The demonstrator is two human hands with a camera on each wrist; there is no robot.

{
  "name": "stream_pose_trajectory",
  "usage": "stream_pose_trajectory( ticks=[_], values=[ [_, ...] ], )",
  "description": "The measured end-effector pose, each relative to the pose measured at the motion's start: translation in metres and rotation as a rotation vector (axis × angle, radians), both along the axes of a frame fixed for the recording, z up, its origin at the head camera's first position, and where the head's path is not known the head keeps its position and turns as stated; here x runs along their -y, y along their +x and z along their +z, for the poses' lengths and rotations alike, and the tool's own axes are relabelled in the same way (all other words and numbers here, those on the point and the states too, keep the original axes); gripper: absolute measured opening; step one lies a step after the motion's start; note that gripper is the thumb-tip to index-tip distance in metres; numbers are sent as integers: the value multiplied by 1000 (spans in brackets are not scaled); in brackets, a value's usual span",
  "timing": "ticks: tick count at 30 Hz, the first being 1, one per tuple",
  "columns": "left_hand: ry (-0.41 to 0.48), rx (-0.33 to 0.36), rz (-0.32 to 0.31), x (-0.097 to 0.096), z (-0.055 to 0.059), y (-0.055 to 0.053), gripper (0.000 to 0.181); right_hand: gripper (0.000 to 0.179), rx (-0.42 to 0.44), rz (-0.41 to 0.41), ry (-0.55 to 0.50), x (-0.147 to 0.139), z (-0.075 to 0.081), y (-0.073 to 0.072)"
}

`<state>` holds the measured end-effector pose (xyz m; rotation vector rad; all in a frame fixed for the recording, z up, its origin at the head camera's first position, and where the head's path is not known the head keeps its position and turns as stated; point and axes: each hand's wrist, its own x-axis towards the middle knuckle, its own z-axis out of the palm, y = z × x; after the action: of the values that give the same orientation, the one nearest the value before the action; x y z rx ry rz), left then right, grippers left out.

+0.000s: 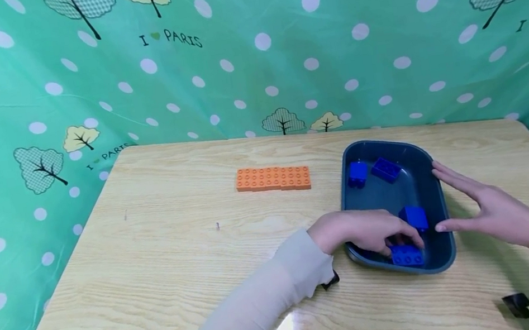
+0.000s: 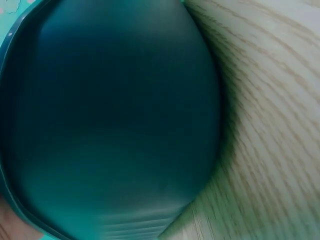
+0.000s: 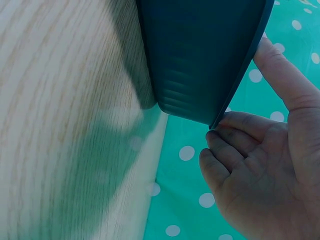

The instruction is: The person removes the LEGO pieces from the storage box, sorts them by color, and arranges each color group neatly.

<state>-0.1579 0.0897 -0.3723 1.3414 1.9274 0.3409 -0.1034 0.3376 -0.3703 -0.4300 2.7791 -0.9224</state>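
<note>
Inside the dark blue bin (image 1: pixel 376 198), at its near end, the left hand (image 1: pixel 367 228) pinches a studded blue brick (image 1: pixel 407 256) between thumb and fingers, another blue block (image 1: pixel 414 218) just beyond. The right hand (image 1: pixel 497 214), thumb and fingers spread wide, touches the bin's right rim. Two more blue pieces (image 1: pixel 386 169) lie at the bin's far end; left of it, an orange brick row (image 1: pixel 272 178) rests on the worktop (image 1: pixel 156 259).

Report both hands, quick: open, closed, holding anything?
Left hand: closed, thumb and fingers around a blue brick inside the tray.
Right hand: open, touching the tray's right side.
</note>
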Motion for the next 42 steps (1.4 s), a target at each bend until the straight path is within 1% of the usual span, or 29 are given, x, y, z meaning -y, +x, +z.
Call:
stream_pose_trajectory(
  ticks=[8, 14, 17, 19, 23, 25, 27, 30, 33, 37, 40, 42],
  values=[
    [-2, -28, -2, 1, 0, 0, 53, 103, 9, 5, 9, 2, 3, -1],
    [38, 14, 26, 3, 2, -1, 51, 104, 19, 3, 20, 3, 2, -2],
    [73, 7, 36, 3, 3, -2, 51, 104, 22, -2, 32, 3, 2, -1],
    [108, -12, 46, 3, 5, -2, 52, 104, 20, -5, 38, 3, 2, -1],
    [186, -123, 87, 6, 15, -2, 54, 103, 16, 0, 43, 1, 1, -1],
    [214, -194, 126, 11, 22, -3, 54, 103, 12, 0, 39, 1, 0, -2],
    [252, -246, 167, 16, 30, -3, 54, 103, 11, 0, 31, 0, -1, -1],
    [314, -293, 227, 28, 40, -5, 52, 103, 7, -4, 17, -1, -1, 0],
    [352, -339, 308, 41, 47, -7, 52, 102, 14, -9, 9, 0, -1, 1],
    [380, -360, 451, 59, 56, -10, 53, 103, 21, -11, 0, 0, -1, 0],
    [421, -340, 561, 75, 62, -11, 54, 103, 10, -5, -2, 0, -1, 0],
    [445, -335, 623, 85, 64, -14, 54, 104, 2, -2, -3, -1, -1, 0]
  ],
)
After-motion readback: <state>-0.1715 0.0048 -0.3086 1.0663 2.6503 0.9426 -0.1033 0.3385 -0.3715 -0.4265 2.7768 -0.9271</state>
